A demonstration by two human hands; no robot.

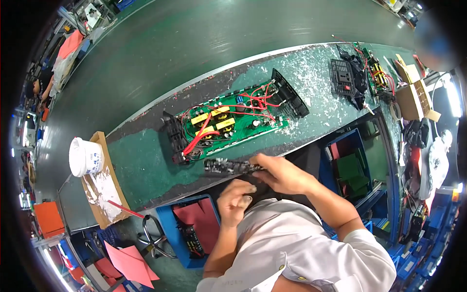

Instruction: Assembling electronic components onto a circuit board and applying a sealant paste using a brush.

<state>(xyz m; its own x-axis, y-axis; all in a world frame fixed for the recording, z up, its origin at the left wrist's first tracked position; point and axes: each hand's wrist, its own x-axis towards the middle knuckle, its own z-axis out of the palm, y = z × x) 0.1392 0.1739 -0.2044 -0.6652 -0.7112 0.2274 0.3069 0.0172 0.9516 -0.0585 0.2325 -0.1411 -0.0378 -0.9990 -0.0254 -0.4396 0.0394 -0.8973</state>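
Black part (224, 166), head view: above near edge of green bench (141, 168), right end pinched between thumb and fingers of right hand (284, 176). Left hand (234, 200) nearby, fingers curled; whether gripping anything, cannot tell. Beyond part: circuit board (243, 122) with red wires. Far left: white tub (86, 156) on cardboard tray (118, 187).

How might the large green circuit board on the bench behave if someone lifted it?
The circuit board looks stiff, lying flat. Its loosely arching red wires would probably flop. The bulky yellow-wrapped parts may make it fairly heavy.
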